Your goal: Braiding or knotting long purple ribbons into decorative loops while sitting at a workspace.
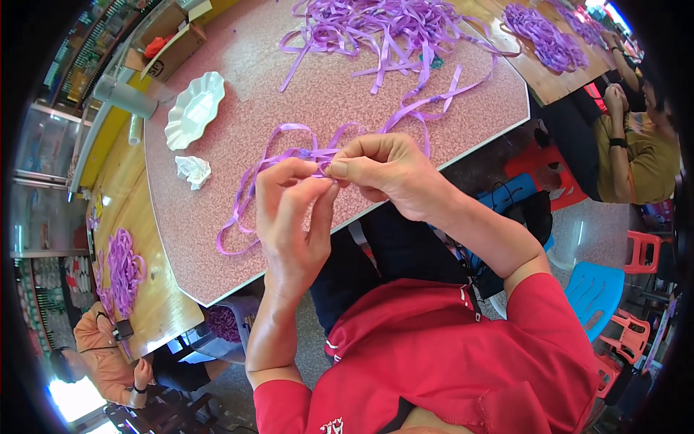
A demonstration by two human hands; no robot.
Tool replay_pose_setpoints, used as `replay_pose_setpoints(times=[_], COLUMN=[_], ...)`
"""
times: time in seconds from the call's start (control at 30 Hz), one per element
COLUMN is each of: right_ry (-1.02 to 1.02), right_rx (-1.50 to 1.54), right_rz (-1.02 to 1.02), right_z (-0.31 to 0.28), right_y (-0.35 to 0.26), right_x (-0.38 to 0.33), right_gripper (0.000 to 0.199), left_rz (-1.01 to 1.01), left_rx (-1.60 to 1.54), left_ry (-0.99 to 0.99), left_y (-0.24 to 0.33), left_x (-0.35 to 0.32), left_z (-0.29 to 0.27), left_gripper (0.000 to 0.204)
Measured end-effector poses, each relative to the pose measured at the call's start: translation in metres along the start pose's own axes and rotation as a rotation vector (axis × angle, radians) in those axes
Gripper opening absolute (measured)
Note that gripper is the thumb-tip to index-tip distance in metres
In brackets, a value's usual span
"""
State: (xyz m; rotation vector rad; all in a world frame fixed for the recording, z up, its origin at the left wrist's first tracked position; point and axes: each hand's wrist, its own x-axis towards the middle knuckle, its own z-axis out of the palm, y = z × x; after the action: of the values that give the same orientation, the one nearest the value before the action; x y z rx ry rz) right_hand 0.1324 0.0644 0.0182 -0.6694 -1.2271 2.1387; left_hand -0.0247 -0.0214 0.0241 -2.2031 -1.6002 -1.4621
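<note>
My left hand [295,217] and my right hand [394,173] meet over the near edge of the pink speckled table [210,239]. Both pinch the same purple ribbon [253,173], thumbs and fingertips close together. A small loop of it shows between the fingertips, though its exact form is partly hidden by them. From there the ribbon trails in loose loops on the tabletop to the left. Another stretch runs to the right and back toward a large tangled heap of purple ribbon [383,29] at the far side.
A white scalloped dish [195,110] and a crumpled white tissue [193,172] lie at the table's left. Purple ribbon piles [124,271] rest on wooden tables at both sides, where other people sit. A blue stool [594,298] stands at the right.
</note>
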Motion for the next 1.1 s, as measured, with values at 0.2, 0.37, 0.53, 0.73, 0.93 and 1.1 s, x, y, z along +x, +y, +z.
replay_pose_setpoints(times=[0.2, 0.37, 0.53, 0.73, 0.93, 1.1], right_ry=[-0.019, -0.002, 0.064, 0.078, 0.058, 0.166], right_rx=[0.059, -0.459, -0.857, -1.008, -0.967, -0.834], right_rz=[-0.242, -0.762, -1.212, -1.263, -1.198, -1.008], right_z=[0.014, 0.003, -0.002, -0.009, -0.006, 0.003], right_y=[0.013, 0.015, 0.012, 0.009, 0.007, 0.006], right_x=[-0.004, 0.006, 0.016, 0.017, 0.016, 0.009], right_gripper=[0.008, 0.013, 0.027, 0.030, 0.028, 0.019], left_rz=[-0.582, -0.843, -0.881, -0.800, -0.598, -0.646], left_rx=[-0.946, -1.343, -1.342, -1.247, -1.023, -1.033], left_ry=[0.142, 0.111, 0.082, 0.148, 0.270, 0.257], left_y=[0.002, -0.002, -0.007, 0.004, 0.002, 0.003], left_x=[-0.009, 0.000, 0.000, -0.003, -0.007, -0.009], left_z=[0.010, 0.006, 0.007, 0.010, 0.022, 0.027], left_gripper=[0.011, 0.012, 0.013, 0.011, 0.011, 0.011])
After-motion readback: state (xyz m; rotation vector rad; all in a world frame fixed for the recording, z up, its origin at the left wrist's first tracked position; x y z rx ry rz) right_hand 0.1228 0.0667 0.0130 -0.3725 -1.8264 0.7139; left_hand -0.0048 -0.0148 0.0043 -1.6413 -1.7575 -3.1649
